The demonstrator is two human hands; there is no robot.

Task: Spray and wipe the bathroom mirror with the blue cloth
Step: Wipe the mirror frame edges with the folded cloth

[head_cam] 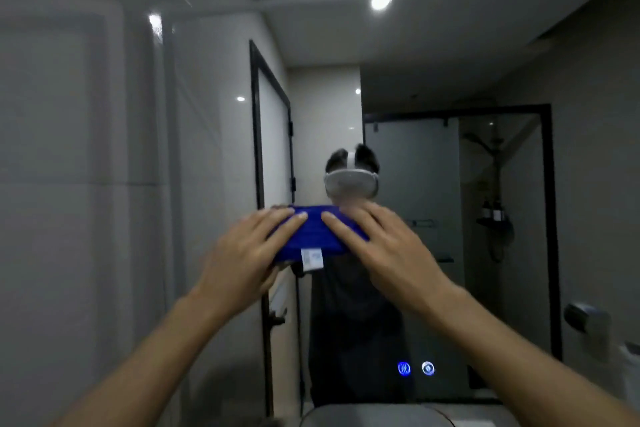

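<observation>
Two bare arms reach out with no sleeves showing on them. The left hand (242, 250) and the right hand (388, 250) wear no gloves, rings or watch. The fingernails are short and plain. In the mirror (433, 62), the person wears a dark top (353, 322) and a white headset (351, 184) with a white strap going over dark hair.

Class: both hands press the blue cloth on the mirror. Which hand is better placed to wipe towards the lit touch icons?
Probably the right hand: it lies flat on the blue cloth's right end, nearer the icons low on the mirror. The left hand covers the far end.
</observation>
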